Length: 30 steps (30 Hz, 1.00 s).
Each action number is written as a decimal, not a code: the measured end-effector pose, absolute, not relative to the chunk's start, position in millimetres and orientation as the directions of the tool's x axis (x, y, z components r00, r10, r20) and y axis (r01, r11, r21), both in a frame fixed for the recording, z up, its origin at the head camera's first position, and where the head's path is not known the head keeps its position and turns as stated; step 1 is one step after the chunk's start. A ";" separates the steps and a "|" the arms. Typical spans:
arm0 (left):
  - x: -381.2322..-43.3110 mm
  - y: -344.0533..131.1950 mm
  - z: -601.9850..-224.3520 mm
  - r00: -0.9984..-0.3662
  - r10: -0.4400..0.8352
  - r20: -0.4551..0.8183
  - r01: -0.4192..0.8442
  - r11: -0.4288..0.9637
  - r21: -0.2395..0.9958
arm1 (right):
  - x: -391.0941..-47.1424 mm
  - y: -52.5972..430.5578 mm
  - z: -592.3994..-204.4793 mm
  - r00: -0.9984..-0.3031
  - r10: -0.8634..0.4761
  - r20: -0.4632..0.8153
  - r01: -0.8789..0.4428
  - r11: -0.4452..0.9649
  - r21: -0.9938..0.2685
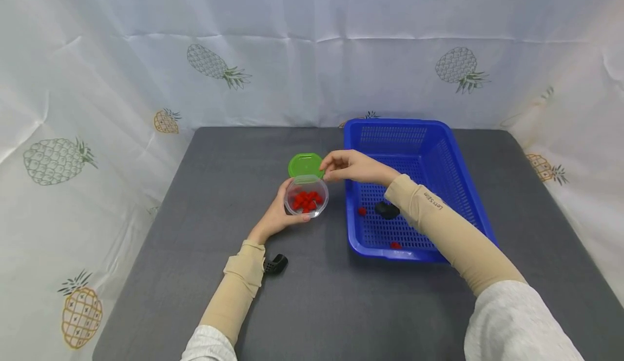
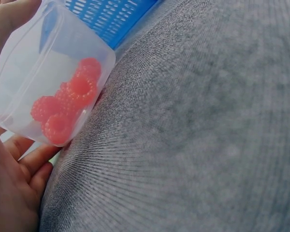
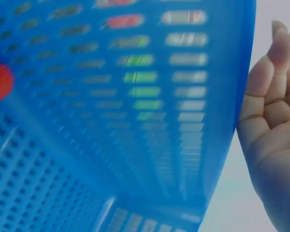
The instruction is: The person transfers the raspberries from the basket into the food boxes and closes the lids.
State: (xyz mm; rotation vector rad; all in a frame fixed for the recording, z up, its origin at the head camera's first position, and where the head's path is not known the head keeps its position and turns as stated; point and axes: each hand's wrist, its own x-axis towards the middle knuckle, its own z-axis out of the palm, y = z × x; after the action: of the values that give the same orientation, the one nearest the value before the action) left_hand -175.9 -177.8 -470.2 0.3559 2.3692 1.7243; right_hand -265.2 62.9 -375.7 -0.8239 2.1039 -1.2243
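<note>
My left hand (image 1: 280, 216) grips a clear plastic tub (image 1: 291, 192) around its side, thumb at the near side. Several red raspberries (image 1: 307, 201) lie in the bottom of the tub; the left wrist view shows these raspberries (image 2: 67, 104) through its wall. Just beyond the tub, a green lid (image 1: 305, 165) lies on the table. My right hand (image 1: 358, 167) hovers near the tub's far right rim, beside the lid, with fingers loosely bent and nothing visible between them. In the right wrist view the right hand (image 3: 275, 111) appears past the basket's wall.
A blue perforated basket (image 1: 470, 198) stands on the right under my right forearm. One raspberry (image 1: 362, 211) and another red raspberry (image 1: 395, 245) lie inside it. A dark grey cloth covers the table (image 1: 195, 231). Behind hangs a white curtain (image 1: 312, 79) with pineapple prints.
</note>
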 end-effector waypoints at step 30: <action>-188.4 -183.4 -503.6 -0.959 0.281 0.033 0.119 0.295 0.948 | -265.8 145.3 -422.2 -0.593 -0.739 -0.320 -0.203 0.521 -0.829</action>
State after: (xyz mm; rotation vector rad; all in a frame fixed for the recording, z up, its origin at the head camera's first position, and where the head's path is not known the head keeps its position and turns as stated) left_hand -188.4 -183.4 -503.6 0.3755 2.4122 1.7472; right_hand -265.8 145.3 -422.2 -0.7630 2.0854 -1.0175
